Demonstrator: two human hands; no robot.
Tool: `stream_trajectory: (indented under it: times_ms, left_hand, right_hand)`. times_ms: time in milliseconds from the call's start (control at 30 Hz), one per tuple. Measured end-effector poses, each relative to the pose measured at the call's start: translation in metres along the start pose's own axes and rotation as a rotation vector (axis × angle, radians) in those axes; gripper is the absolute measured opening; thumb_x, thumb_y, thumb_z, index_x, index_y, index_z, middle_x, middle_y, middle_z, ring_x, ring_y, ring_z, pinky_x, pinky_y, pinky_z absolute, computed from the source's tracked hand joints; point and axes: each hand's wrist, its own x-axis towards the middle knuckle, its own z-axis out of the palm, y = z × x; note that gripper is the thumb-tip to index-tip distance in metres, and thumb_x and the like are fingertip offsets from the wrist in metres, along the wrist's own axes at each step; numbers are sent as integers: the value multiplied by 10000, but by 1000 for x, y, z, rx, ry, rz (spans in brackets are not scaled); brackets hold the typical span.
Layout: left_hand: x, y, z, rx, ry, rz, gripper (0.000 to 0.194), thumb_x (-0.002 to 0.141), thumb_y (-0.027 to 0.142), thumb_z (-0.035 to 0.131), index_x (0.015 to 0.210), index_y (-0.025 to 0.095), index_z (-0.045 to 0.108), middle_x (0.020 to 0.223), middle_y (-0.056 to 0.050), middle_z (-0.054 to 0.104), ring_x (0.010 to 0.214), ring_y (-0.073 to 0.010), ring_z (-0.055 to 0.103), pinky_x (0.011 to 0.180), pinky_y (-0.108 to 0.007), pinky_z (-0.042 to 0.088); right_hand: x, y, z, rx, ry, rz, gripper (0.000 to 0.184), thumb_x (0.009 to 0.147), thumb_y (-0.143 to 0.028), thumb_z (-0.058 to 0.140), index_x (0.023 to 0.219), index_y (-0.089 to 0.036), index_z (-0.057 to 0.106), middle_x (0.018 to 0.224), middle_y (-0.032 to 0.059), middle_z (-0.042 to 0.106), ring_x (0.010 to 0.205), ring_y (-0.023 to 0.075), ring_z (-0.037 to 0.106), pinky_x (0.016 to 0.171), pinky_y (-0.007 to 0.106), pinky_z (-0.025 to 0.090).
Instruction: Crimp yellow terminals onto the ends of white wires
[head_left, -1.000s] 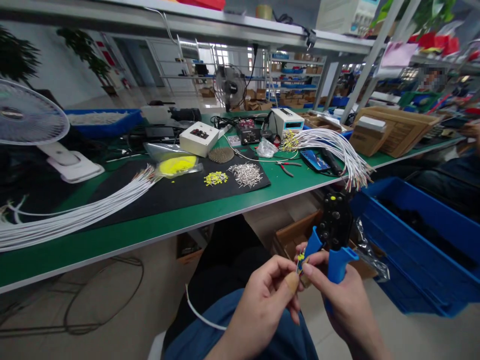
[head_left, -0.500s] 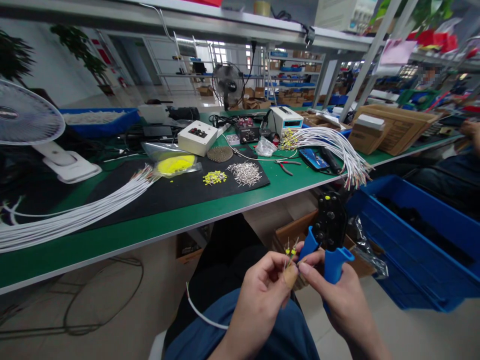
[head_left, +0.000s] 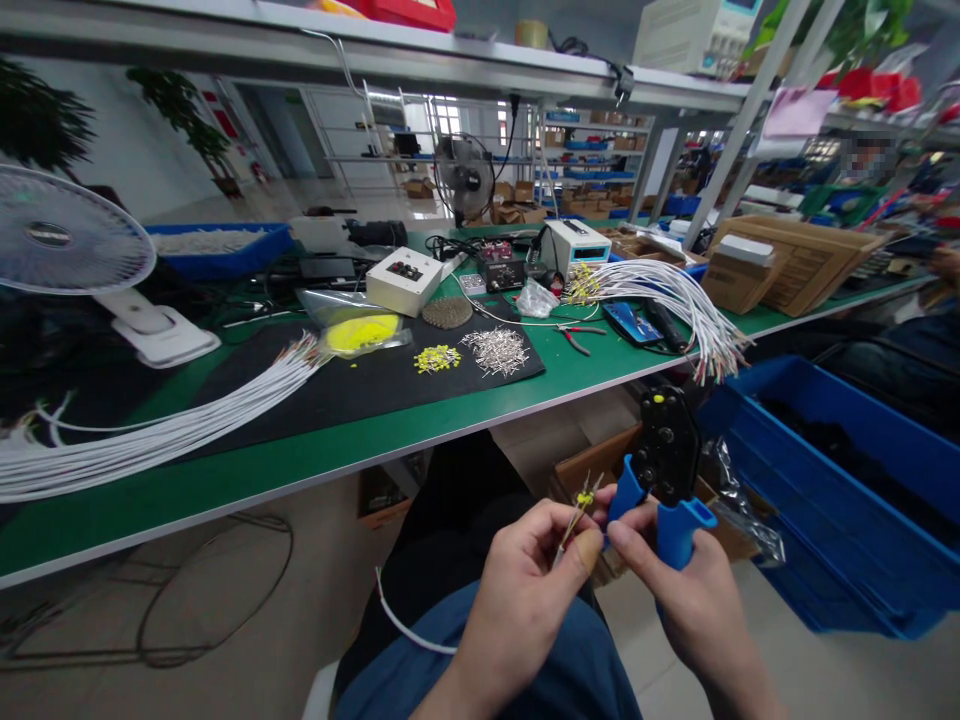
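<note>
Over my lap, my left hand (head_left: 529, 585) pinches the end of a white wire (head_left: 405, 628) whose thin strands carry small yellow terminals (head_left: 583, 497) at the tips. My right hand (head_left: 679, 595) is closed round the blue handles of a black-headed crimping tool (head_left: 667, 460), which points upward; its thumb and forefinger also touch the strands beside my left fingers. The wire trails down to the left across my blue-clad leg.
A green workbench (head_left: 300, 460) runs ahead with a black mat, piles of yellow terminals (head_left: 435, 358) and metal pins (head_left: 495, 350), two white wire bundles (head_left: 150, 430) (head_left: 675, 295), a white fan (head_left: 71, 250) and control boxes. A blue bin (head_left: 840, 490) and a cardboard box (head_left: 592, 470) stand at right below. Another person sits far right.
The strands with yellow terminals have come away from the tool's handles and now stick up free between my fingertips. The view has shifted slightly; my hands stay over my lap.
</note>
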Motion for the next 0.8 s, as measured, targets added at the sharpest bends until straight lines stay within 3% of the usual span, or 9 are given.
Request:
stream_trajectory:
  times_ms: [167,267,367,600,800]
  left_hand:
    - [8,22,-12,87,169,140,208,979,372,701,943,167,702,843,-11,648,793,-137,569,720,-210,445]
    - [11,29,-14,143,202,213,178,991,364,689,985,188,713,878,-15,651,804,-141,581,711,-218,448]
    - [12,27,-12,215,242,273,170,1008,372,666,1026,213,724,934,-25,642,821,-150,581,703,-233,448]
    - [8,24,-8,275,303,316,173,1015,371,648,981,215,716,855,-12,586,744,-140,546,647,-234,439]
    - [7,25,-7,303,331,371,148,1015,314,638,948,202,708,824,-2,563,703,-125,522,610,-219,426]
  right_hand:
    - [-17,14,5,281,-55,185,383,909,-536,728,1105,-207,734,1104,124,762,952,295,732,901,431,568]
    - [-27,24,11,327,-126,215,378,899,-516,745,1112,-206,707,1067,116,764,933,285,732,867,413,575]
    - [-32,31,15,223,-169,178,391,900,-530,741,1124,-211,709,1009,107,773,915,280,729,855,394,573]
    - [-34,36,15,-72,-125,159,456,874,-628,719,1069,-222,788,1064,126,797,1013,331,728,946,396,563]
    - [-31,37,15,-141,-164,48,380,943,-559,663,1066,-214,764,1026,98,799,950,281,743,902,339,574]
